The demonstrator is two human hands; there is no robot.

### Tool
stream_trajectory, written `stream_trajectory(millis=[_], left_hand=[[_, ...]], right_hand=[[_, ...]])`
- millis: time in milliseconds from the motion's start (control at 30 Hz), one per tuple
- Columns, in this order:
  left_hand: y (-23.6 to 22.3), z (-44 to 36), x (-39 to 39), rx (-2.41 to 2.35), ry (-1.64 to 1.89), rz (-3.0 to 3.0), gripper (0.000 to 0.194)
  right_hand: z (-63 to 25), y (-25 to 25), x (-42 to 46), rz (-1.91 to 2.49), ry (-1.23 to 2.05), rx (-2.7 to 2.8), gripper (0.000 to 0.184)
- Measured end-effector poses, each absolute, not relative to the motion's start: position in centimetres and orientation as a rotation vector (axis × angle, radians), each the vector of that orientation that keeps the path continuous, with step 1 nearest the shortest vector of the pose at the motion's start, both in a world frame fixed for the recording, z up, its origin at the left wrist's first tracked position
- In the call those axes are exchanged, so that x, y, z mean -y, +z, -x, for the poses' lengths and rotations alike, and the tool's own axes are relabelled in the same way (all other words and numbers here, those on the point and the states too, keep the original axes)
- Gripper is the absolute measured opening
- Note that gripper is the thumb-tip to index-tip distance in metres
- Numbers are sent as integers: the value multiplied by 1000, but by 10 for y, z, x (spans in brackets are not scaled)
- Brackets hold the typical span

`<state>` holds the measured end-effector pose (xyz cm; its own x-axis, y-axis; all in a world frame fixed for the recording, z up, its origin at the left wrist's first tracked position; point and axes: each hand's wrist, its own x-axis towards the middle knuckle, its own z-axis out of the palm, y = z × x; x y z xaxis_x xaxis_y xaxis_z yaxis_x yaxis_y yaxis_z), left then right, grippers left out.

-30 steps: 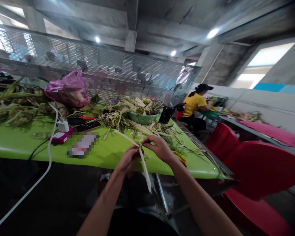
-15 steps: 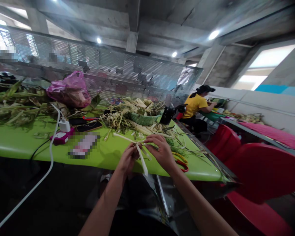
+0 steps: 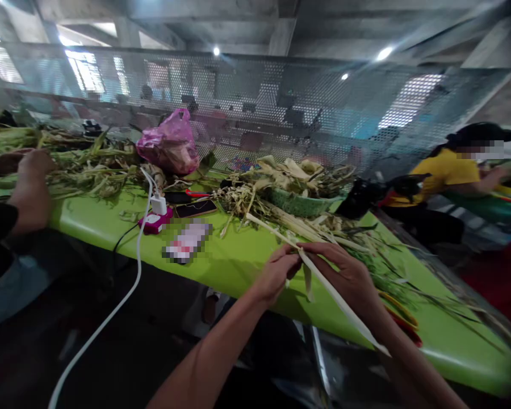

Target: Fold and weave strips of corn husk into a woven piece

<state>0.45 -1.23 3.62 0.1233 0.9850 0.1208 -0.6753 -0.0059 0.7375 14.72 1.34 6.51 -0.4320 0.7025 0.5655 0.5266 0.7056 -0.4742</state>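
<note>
pale strip (image 3: 339,299) pinched in left hand (image 3: 275,275) and right hand (image 3: 349,271) | ends unsecured; seemingly half-done tbh | loads of husks (image 3: 300,169) left unworked

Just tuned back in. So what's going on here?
A person pinches a pale, dry-looking strip in the left grip, and the fingers of the right grip meet it at the same spot, above the near edge of a green table. Beyond it stands a green basket heaped with similar dry pieces. At far left, another person's hand is at a leafy pile.
</note>
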Motion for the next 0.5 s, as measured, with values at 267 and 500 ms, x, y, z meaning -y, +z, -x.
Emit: stream_trajectory(millis=[267,500], left_hand=[[69,-1,-21,-444,1353,-797,26],[80,-17,-75,-483,1385,-738,22]], right_hand=[[-150,78,-39,1190,249,1868,31],[-151,82,-76,1252,135,1792,32]])
